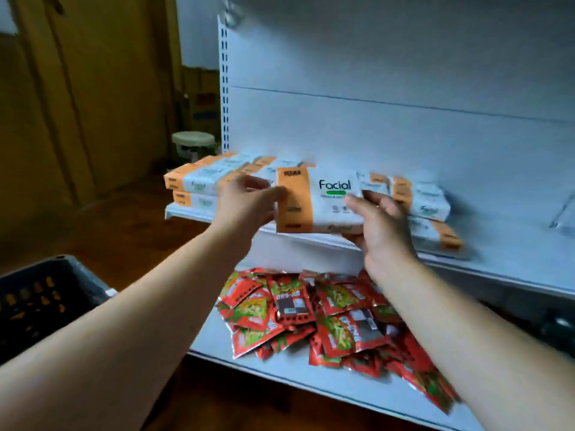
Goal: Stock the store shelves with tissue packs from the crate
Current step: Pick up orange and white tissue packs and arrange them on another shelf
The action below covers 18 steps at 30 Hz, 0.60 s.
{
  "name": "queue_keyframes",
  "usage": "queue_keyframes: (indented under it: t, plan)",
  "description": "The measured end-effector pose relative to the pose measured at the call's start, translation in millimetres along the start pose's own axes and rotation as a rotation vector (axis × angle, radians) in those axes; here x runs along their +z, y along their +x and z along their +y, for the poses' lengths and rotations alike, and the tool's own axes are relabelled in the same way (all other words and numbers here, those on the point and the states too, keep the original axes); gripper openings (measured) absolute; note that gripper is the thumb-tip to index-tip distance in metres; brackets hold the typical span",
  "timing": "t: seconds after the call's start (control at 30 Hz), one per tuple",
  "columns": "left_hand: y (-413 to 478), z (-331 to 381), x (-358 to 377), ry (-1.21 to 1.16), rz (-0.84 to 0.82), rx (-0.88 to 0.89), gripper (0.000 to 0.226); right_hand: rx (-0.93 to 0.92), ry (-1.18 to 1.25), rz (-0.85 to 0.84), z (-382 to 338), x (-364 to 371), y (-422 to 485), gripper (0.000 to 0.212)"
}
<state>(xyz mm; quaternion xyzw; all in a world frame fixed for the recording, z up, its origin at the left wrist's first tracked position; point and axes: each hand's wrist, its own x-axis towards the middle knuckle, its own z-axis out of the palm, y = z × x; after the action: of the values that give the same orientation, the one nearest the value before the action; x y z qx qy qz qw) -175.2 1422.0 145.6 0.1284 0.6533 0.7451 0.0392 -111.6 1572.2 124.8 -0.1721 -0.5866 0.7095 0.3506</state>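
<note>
A white and orange tissue pack (317,200) marked "Facial" is held in front of the white shelf (513,259). My left hand (245,203) grips its orange left end, thumb on the front. My right hand (382,225) holds its right end from below and in front. On the shelf behind, more tissue packs lie stacked at the left (196,181) and at the right (429,206). The dark crate (46,293) shows at the lower left, its contents hidden.
The lower shelf (280,368) carries a pile of several red snack packets (326,318). A perforated upright (224,88) marks the shelving's left side. A pale stool (193,144) and cardboard boxes (202,98) stand behind on the brown floor.
</note>
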Motion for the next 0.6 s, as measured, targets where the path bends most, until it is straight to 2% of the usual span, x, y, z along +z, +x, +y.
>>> queue_keyframes:
  t: [0.2, 0.37, 0.47, 0.53, 0.6]
  plan:
    - [5, 11, 122, 0.187, -0.136, 0.134, 0.006, -0.044, -0.043, 0.175, -52, -88, 57, 0.017]
    - [3, -13, 189, 0.646, -0.253, 0.261, 0.024, 0.025, -0.150, 0.280, -45, -153, 95, 0.017]
    - [8, -26, 212, 0.833, -0.306, 0.285, 0.053, 0.024, -0.313, 0.305, -39, -177, 105, 0.013]
    - [11, -32, 222, 0.982, -0.298, 0.313, 0.068, -0.028, -0.494, 0.278, -40, -184, 106, 0.023]
    - [14, -36, 227, 1.138, -0.260, 0.402, 0.060, -0.075, -0.689, 0.218, -41, -189, 106, 0.036]
